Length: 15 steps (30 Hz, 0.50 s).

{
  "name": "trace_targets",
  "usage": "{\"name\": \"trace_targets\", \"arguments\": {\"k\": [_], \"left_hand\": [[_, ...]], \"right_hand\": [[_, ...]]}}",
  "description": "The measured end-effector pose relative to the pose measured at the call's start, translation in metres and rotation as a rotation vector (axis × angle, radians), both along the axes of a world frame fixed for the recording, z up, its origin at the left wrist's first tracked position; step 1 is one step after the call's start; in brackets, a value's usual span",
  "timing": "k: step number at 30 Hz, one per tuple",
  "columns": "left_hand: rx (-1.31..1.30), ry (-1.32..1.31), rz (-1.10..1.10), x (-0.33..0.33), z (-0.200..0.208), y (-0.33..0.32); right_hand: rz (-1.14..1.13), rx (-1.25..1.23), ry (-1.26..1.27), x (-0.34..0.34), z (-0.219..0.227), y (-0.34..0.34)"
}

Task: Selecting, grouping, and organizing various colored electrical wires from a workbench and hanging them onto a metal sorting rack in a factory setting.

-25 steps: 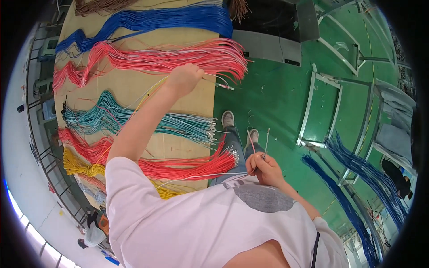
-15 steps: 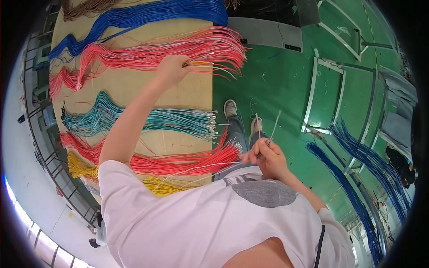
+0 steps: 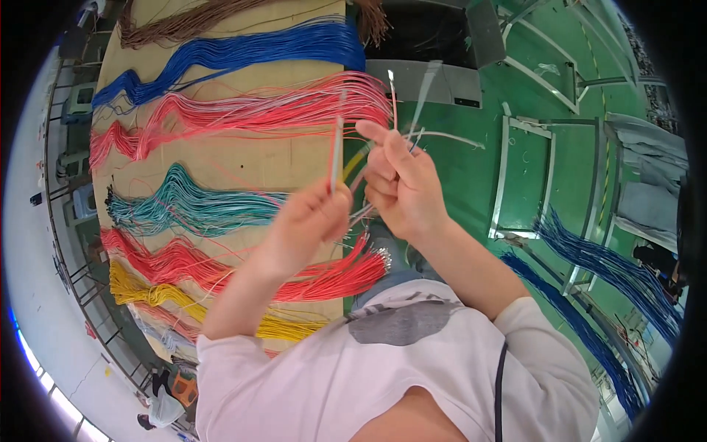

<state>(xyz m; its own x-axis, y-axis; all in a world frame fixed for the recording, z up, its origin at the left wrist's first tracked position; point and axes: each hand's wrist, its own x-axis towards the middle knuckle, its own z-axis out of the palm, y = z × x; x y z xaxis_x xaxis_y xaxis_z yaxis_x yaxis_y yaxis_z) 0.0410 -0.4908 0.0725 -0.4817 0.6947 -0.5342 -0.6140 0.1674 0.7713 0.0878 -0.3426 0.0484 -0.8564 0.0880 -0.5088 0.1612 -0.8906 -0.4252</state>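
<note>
My left hand (image 3: 313, 217), a little blurred, is closed round a few wires; a pale wire end (image 3: 336, 155) stands up from its fingers. Just to the right, my right hand (image 3: 405, 180) pinches several wires, among them a pink wire (image 3: 394, 103) with a pale tip and a blurred grey one (image 3: 422, 99). A yellow wire (image 3: 355, 163) shows between the two hands. Both hands are in the air by the table's right edge, above the teal wire bundle's (image 3: 184, 199) right end, which they partly hide.
On the wooden table (image 3: 250, 166) lie pink-and-white (image 3: 258, 107), blue (image 3: 272, 48), brown (image 3: 199, 22), red (image 3: 317, 283) and yellow (image 3: 169, 298) wire bundles. Metal frames (image 3: 501, 177) stand on the green floor to the right, with dark blue wires (image 3: 589, 243) hung over one.
My left hand has come back from the pink-and-white bundle toward my body, with wires in it. My right hand has moved up and forward, so both hands are now close together.
</note>
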Motion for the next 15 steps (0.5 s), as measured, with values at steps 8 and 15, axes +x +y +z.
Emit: {"name": "trace_targets", "arguments": {"k": [8,15], "left_hand": [[-0.226,0.703,0.148,0.027,0.004,0.022],[-0.637,1.281,0.301,-0.014,-0.021,0.051]], "right_hand": [[0.19,0.32,0.121,0.008,0.025,0.029],[0.122,0.559,0.213,-0.027,-0.018,0.002]]}}
